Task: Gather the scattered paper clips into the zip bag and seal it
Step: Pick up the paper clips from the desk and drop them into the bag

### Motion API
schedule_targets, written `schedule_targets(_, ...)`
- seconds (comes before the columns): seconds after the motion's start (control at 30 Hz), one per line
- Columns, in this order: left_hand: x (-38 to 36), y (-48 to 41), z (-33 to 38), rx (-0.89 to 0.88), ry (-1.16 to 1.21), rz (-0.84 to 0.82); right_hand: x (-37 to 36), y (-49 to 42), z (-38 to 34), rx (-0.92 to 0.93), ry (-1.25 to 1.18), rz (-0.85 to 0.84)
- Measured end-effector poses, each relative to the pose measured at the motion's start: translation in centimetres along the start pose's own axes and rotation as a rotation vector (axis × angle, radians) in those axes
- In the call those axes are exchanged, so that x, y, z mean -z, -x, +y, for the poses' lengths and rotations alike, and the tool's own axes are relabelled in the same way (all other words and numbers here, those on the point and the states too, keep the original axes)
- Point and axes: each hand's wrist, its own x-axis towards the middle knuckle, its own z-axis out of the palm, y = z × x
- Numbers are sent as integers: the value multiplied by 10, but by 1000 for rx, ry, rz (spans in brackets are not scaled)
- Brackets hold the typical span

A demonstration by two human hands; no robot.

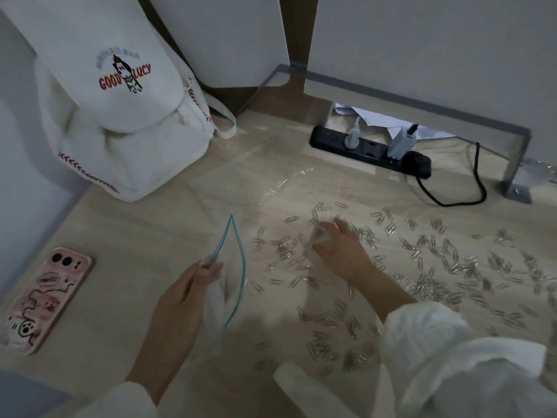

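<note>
A clear zip bag with a blue zip rim hangs open, mouth upward, over the desk. My left hand pinches its near rim between thumb and fingers. Silver paper clips lie scattered across the desk, thickest at the right. My right hand is down among the clips just right of the bag, fingers curled around a small bunch of clips. The bag's lower part is bunched under my left hand.
A pink phone lies at the left edge of the desk. A white backpack stands at the back left. A black power strip with plugs and a cable sits at the back. Clear plastic sheet covers the desk.
</note>
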Motion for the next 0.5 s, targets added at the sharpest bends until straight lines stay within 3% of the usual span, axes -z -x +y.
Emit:
schedule_targets(0.1,8,1,-1,-32,-24,-2,-19,-17,-7,13,55,-21)
schedule_targets(0.3,19,1,-5,-46,-35,2,-58,2,-29,256,236,-133)
schedule_targets(0.4,22,3,-9,-55,-10,10,-70,29,-24,401,320,-78)
schedule_targets(0.5,21,7,-10,-52,14,12,-77,47,-5,408,371,-35)
